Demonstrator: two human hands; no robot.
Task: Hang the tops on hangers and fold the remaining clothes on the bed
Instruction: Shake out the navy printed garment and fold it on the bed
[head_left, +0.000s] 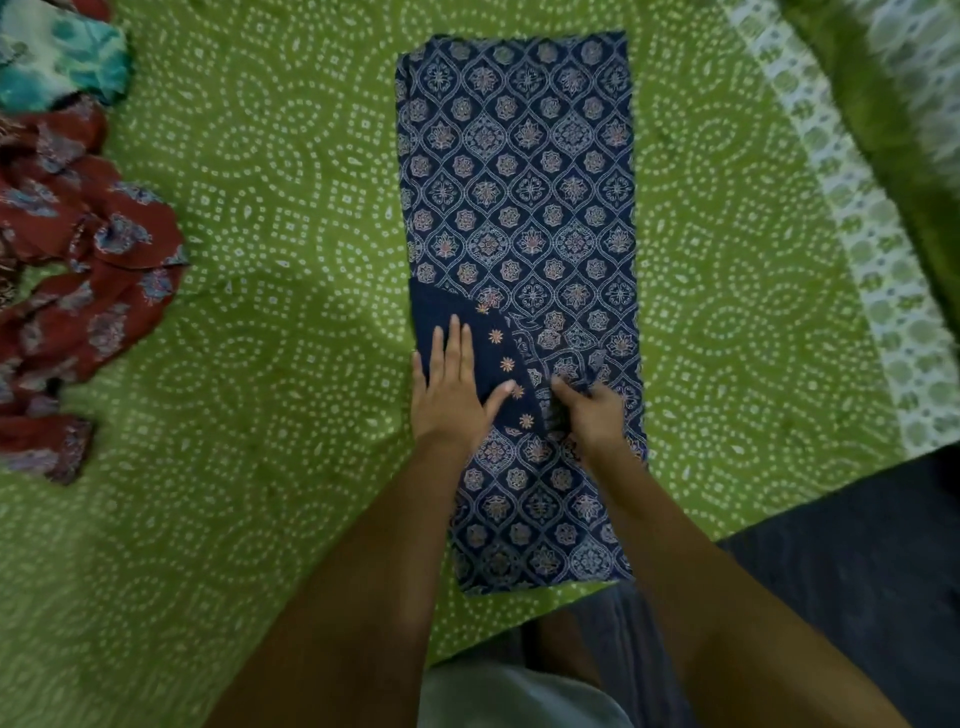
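Observation:
A navy blue printed garment lies folded into a long strip down the middle of the bed. A plain navy flap with small embroidered flowers is turned over near its lower part. My left hand lies flat on this flap, fingers straight, thumb spread toward the flowers. Beside it, my right hand has its fingers curled into the printed cloth just right of the flap, pinching a fold of it.
The bed wears a green sheet with white dotted circles. A crumpled maroon floral garment and a teal-and-white one lie at the left edge. A white-and-green patterned border runs at the right. Dark floor shows at lower right.

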